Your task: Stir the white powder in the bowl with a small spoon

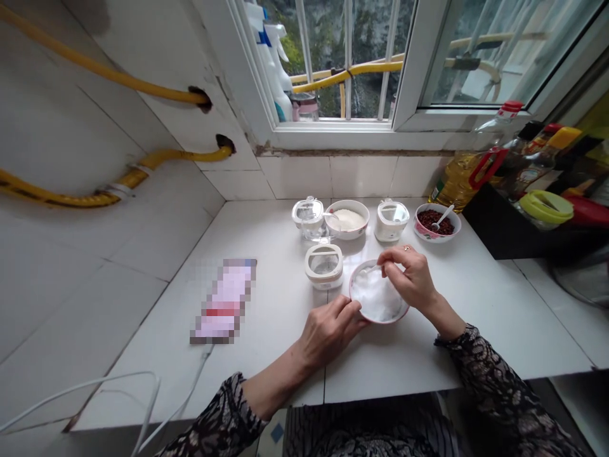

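Observation:
A bowl full of white granules stands near the front of the counter. Its left rim is gripped by my left hand, thumb and fingers closed on the edge. Over the bowl's far right side, my right hand pinches a small pale spoon, its tip down at the granules; the fingers hide most of its handle. Just left of the bowl is a clear square jar with a cream rim. Behind it are another clear jar and a bowl of off-white grains.
A lidded jar and a bowl of dark red bits with a white spoon stand at the back right. Beyond are an oil bottle and a black rack of bottles. A blurred phone with a white cable lies left.

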`<state>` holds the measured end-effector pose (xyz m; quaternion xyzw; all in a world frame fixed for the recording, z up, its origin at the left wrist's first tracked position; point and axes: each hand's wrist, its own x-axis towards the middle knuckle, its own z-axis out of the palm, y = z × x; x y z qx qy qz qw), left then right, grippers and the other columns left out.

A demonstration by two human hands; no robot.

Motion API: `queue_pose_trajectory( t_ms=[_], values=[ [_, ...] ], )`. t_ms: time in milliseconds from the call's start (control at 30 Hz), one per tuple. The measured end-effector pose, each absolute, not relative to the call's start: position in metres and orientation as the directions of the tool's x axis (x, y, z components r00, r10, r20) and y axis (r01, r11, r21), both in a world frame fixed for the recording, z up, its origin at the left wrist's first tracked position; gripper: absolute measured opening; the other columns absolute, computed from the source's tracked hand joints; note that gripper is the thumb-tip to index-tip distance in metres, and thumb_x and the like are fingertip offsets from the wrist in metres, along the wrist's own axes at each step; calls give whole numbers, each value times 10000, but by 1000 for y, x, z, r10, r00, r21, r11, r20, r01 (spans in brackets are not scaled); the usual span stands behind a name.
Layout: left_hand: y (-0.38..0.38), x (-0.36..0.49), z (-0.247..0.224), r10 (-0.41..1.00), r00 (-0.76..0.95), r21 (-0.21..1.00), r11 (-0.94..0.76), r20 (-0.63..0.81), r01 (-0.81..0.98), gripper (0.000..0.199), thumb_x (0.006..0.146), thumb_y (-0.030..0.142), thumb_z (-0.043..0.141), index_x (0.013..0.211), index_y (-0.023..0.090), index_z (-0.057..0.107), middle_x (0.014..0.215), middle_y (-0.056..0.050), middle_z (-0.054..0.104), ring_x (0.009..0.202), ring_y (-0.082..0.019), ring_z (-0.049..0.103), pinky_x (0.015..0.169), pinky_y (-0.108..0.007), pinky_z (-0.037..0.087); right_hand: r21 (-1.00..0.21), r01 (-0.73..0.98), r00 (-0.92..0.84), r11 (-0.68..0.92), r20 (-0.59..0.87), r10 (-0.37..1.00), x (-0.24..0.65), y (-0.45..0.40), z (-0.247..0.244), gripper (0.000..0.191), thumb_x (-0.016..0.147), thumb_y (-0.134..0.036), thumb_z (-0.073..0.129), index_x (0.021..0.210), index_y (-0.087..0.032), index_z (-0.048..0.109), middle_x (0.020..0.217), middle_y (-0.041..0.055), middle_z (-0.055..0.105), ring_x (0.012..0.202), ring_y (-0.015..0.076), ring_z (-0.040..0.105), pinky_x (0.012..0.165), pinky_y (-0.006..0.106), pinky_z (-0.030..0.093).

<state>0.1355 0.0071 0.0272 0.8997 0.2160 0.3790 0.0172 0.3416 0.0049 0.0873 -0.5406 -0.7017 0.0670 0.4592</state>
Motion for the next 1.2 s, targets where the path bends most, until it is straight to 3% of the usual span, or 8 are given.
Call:
queue_pose_trajectory(
  t_ms=[133, 233, 367, 467, 633, 867, 1033, 1200],
  values=[
    [7, 135, 28, 402, 621, 196, -906, 673, 375, 197, 1018, 345, 445, 1005, 165, 527, 779, -19, 625, 645, -124, 620, 524, -209, 468, -868, 445, 227, 222, 349, 909, 346, 7, 90, 164, 736, -199, 491, 658, -205, 635, 513, -24, 618, 542, 150, 563, 648, 303, 456],
    [7, 136, 28, 403, 622, 196, -906, 671, 375, 221, 1025, 360, 426, 1004, 164, 525, 775, -21, 625, 641, -127, 623, 523, -212, 474, -962, 234, 292, 139, 206, 934, 350, 12, 91, 144, 696, -222, 512, 633, -189, 637, 476, -22, 600, 489, 138, 539, 573, 282, 445],
    [8, 136, 27, 399, 616, 195, -907, 679, 372, 213, 1025, 353, 429, 988, 165, 522, 761, -21, 624, 623, -131, 620, 508, -217, 465, -980, 160, 300, 121, 165, 940, 355, 16, 90, 144, 666, -218, 510, 607, -183, 636, 453, -20, 583, 467, 132, 517, 550, 279, 433],
    [7, 136, 27, 400, 612, 194, -906, 683, 376, 211, 1025, 353, 432, 994, 165, 523, 771, -21, 627, 634, -129, 624, 520, -215, 462, -938, 307, 272, 160, 247, 930, 354, 14, 89, 153, 688, -214, 498, 613, -193, 630, 467, -22, 588, 490, 140, 526, 594, 297, 445],
    [7, 136, 28, 401, 610, 188, -904, 683, 384, 215, 1025, 358, 435, 985, 167, 526, 762, -14, 625, 624, -119, 618, 517, -207, 446, -782, 556, 76, 282, 385, 920, 345, 8, 88, 196, 709, -177, 475, 603, -212, 636, 508, -22, 634, 621, 165, 580, 820, 364, 447],
    [8, 135, 29, 396, 612, 192, -908, 684, 373, 210, 1018, 354, 449, 995, 163, 533, 770, -19, 627, 621, -120, 611, 506, -210, 448, -973, 195, 221, 124, 167, 961, 350, 12, 89, 149, 693, -222, 510, 633, -179, 640, 470, -20, 594, 480, 130, 526, 565, 275, 440],
    [8, 136, 27, 402, 610, 204, -907, 682, 369, 191, 1004, 346, 481, 982, 164, 535, 766, -18, 625, 623, -121, 612, 509, -208, 451, -995, 59, 253, 75, 87, 964, 356, 18, 87, 133, 658, -205, 526, 618, -169, 647, 452, -16, 582, 472, 126, 520, 565, 279, 444],
    [8, 136, 26, 399, 614, 205, -909, 681, 364, 165, 989, 324, 505, 997, 163, 536, 778, -20, 627, 643, -123, 618, 524, -207, 470, -992, 5, 267, 124, 121, 956, 349, 19, 87, 100, 702, -220, 558, 698, -178, 649, 517, -12, 624, 532, 143, 579, 629, 305, 491]
  ],
)
